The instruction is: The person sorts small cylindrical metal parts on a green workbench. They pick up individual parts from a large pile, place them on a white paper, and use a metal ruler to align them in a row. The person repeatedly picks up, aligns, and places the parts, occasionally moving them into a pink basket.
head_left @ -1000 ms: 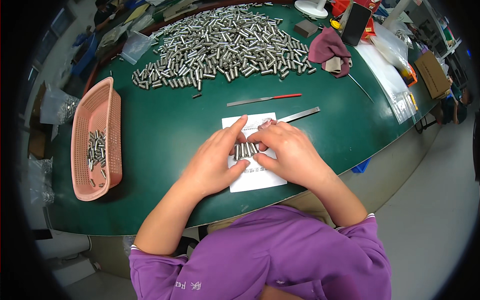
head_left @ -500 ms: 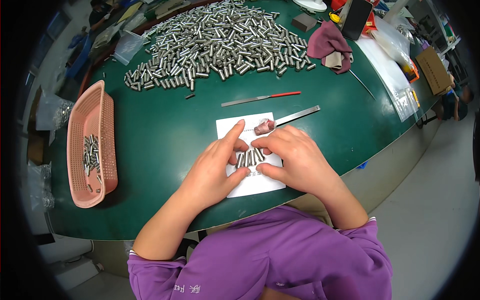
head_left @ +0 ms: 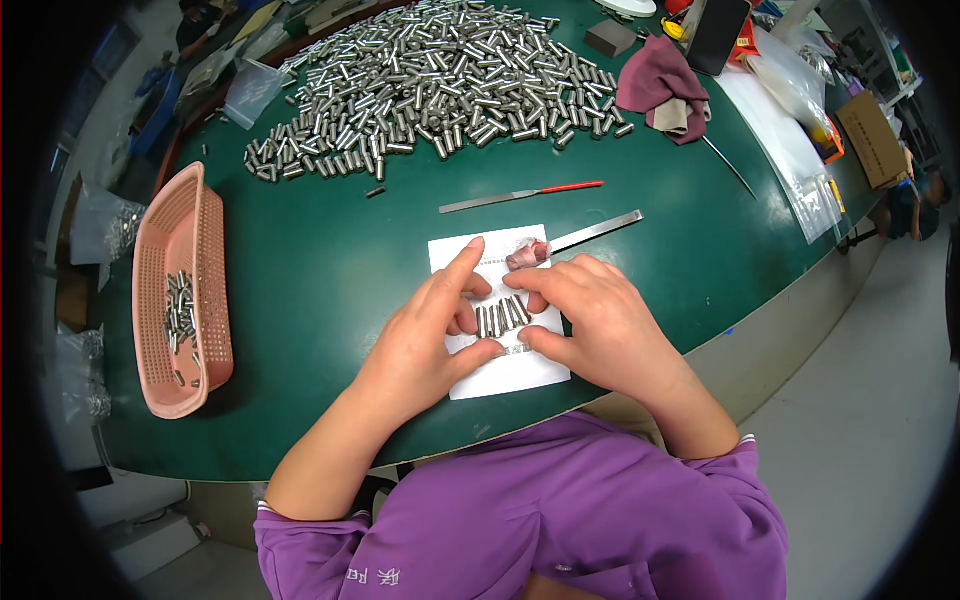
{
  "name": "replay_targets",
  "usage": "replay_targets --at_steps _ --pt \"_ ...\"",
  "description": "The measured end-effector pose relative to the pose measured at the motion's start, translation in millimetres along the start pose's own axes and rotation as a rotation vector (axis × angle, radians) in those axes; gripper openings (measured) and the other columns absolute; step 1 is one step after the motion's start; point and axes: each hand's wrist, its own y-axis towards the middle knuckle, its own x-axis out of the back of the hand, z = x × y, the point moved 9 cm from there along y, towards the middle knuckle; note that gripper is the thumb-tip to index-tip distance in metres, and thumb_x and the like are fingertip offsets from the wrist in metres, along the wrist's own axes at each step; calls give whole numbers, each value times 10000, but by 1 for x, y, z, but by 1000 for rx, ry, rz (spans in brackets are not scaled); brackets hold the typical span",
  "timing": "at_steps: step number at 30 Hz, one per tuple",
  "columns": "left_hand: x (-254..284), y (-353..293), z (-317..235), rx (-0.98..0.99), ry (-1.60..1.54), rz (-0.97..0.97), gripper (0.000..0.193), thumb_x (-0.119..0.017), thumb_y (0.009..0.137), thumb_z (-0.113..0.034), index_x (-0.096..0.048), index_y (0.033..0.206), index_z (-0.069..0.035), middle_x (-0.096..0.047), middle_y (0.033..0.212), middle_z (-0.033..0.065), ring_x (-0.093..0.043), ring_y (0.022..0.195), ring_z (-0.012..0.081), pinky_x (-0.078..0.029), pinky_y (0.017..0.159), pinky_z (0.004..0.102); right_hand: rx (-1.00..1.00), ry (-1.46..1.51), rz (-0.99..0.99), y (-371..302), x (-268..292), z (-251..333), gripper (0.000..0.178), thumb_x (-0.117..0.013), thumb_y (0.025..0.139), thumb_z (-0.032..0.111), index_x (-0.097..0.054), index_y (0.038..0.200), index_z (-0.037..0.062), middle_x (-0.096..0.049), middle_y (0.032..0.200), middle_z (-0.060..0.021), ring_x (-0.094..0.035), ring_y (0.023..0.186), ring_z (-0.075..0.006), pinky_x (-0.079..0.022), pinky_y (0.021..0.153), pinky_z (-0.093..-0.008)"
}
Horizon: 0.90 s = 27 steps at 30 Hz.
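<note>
A short row of shiny metal pins [head_left: 503, 317] lies side by side on a white sheet of paper [head_left: 510, 381]. My left hand [head_left: 418, 335] curves around the row's left end, thumb low and index finger stretched up and away. At the right end my right hand [head_left: 600, 318] arches over the paper, its thumb and fingers apart near the outermost pins. Neither hand grips a pin; whether the fingertips touch the row I cannot tell. Just above, a flat metal tool [head_left: 598, 231] with a wrapped handle rests partly on the paper.
Farther off spreads a big heap of metal pins [head_left: 430, 90]. A needle file [head_left: 520, 197] with a red handle lies between heap and paper. To the left stands a pink basket [head_left: 216, 290] containing some pins. A maroon cloth [head_left: 655, 80] and plastic bags [head_left: 790, 160] occupy the far right.
The pins in the row now stand more evenly side by side, with more of them showing between my hands. Both hands have hardly moved.
</note>
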Motion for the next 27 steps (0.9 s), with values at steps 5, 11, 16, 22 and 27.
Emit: replay_targets --at_steps 5,11,16,22,27 --pt "0 0 -3 -32 -17 1 963 -794 647 21 -293 1464 -72 -565 1140 105 -569 786 137 -486 719 275 -1 60 -7 -3 4 -4 447 -674 728 59 -579 1161 114 -623 902 -20 -571 877 -247 -451 800 -395" --pt "0 -1 -9 -68 -33 -1 960 -763 665 37 -257 1474 -61 -558 1143 118 -582 814 144 -489 742 286 19 43 -80 -4 13 -8 426 -576 742 -23 -590 1147 108 -630 880 -30 -580 855 -254 -461 780 -391" --pt "-2 -1 -8 -82 -101 7 914 -667 701 87 -215 1483 -52 -537 1159 142 -598 823 149 -497 761 296 -9 66 -89 -4 15 -13 414 -550 749 -28 -598 1136 111 -631 855 -30 -581 840 -255 -465 769 -389" --pt "0 -2 -7 -76 -113 -2 855 -578 735 106 -198 1484 -52 -534 1174 158 -619 822 161 -516 758 298 -11 84 -92 -3 13 -12 406 -553 751 -19 -599 1133 111 -635 848 -27 -583 826 -255 -466 769 -386" --pt "3 -3 -6 -78 -99 -35 826 -531 738 114 -208 1480 -53 -544 1167 166 -628 787 166 -524 725 289 6 98 -101 -3 12 -10 400 -557 749 -19 -597 1129 98 -634 838 -32 -586 805 -257 -468 760 -389"
